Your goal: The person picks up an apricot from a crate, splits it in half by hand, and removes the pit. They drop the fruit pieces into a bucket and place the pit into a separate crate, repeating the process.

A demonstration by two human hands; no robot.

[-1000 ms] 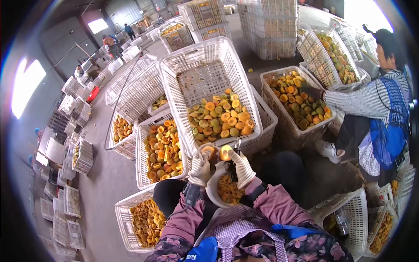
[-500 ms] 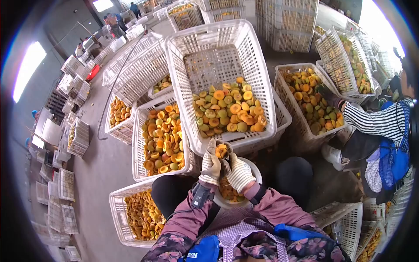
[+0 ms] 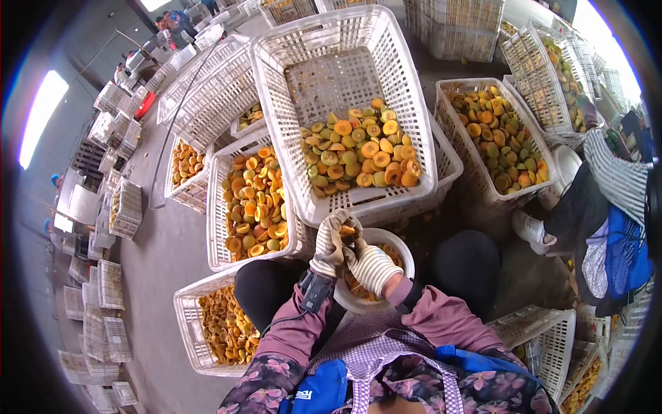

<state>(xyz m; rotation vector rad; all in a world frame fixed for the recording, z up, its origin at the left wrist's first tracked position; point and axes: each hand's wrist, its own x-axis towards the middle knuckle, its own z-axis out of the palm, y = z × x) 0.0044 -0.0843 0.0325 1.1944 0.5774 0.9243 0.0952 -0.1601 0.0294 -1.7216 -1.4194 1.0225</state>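
My left hand, in a light work glove with dark, dirty fingertips, is closed around an orange fruit half, apricot- or peach-like. My right hand, in a striped knit glove, meets it with curled fingers; whatever they grip is hidden. Both hands are over a white bucket standing between my knees, with orange fruit pieces inside. Just beyond my hands, a tilted white crate holds cut fruit in its near end.
At left stand a crate of orange halves and a lower crate of pitted, flattened fruit. Another fruit crate is at right, beside a co-worker's striped sleeve. Stacked crates rise behind.
The co-worker's arm has drawn out of the right crate and is now at the tilted crate behind it. My hands stay together over the bucket, the right turned slightly. The view has shifted a little.
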